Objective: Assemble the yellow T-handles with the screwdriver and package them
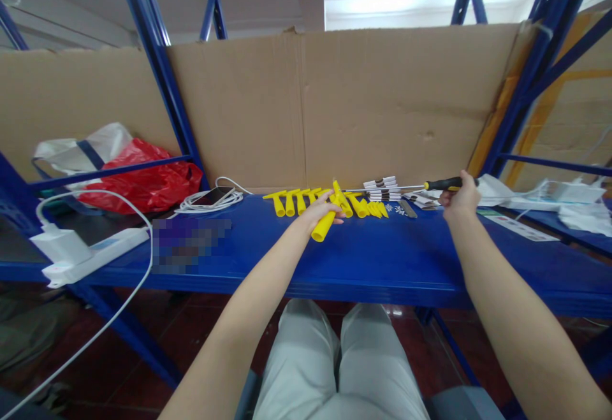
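Note:
A yellow plastic piece with a hollow round handle is in my left hand, raised over the blue shelf top. My right hand grips a screwdriver by its black and yellow handle. Its long shaft points left, and the tip is by the top of the yellow piece. Behind my left hand, several similar yellow pieces stand in a row. Small yellow parts lie to the right of them, beside stacked white and dark packets, tiny screws and a flat grey metal piece.
Cardboard stands upright behind the shelf top. At the left are a red bag, a coiled white cable and a white power strip. A printed sheet and white adapters are at the right.

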Tool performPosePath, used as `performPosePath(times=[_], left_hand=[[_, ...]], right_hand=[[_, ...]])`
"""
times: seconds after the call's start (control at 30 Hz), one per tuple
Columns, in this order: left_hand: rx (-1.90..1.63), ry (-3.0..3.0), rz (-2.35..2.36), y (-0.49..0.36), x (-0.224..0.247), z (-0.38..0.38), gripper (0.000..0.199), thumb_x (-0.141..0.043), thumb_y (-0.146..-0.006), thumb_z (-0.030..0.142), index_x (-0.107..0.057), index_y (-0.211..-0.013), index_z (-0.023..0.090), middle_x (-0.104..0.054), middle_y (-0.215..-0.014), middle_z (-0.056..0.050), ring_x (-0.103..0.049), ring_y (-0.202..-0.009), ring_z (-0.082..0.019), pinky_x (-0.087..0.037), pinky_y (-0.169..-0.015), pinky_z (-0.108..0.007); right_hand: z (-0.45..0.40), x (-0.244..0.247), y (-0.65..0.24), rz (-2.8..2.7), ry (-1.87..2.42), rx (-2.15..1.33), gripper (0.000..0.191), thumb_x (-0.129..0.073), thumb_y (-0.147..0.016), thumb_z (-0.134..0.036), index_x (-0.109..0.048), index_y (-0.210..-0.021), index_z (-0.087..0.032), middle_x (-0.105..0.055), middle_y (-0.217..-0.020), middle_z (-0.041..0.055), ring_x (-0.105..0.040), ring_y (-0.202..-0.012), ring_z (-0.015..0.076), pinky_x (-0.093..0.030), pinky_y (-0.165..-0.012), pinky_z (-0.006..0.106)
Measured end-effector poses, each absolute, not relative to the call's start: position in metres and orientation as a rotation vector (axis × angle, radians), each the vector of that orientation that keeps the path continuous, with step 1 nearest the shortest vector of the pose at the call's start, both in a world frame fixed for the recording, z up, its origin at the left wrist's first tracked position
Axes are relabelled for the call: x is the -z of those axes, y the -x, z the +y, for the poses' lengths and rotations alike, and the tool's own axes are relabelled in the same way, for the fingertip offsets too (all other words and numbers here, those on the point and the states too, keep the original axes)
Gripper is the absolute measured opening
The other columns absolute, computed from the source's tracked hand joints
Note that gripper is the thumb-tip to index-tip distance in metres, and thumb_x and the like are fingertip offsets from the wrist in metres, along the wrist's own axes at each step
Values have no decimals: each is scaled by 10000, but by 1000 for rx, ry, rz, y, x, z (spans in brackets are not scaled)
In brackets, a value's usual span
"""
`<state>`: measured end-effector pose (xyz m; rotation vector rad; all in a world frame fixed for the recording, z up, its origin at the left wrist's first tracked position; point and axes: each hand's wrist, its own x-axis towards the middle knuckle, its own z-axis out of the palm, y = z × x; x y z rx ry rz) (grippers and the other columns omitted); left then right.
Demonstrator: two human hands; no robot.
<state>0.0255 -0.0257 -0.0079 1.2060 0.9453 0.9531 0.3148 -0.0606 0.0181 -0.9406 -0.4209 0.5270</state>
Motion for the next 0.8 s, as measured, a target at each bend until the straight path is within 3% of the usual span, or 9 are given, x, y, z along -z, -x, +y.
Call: performPosePath(times=[0.8], left_hand=[[-932,-1214,943,-26,7,-29,914,-592,-743,-14,-243,-1527,300,-663,-1192,-124,-651,-545,-78,-559,-517,-192]], right_hand=[[-66,-22,-310,-359,966,-528,266,-494,-874,-271,-359,-646,-252,-358,-430,-54,-347,-366,97,-242,-256,200]])
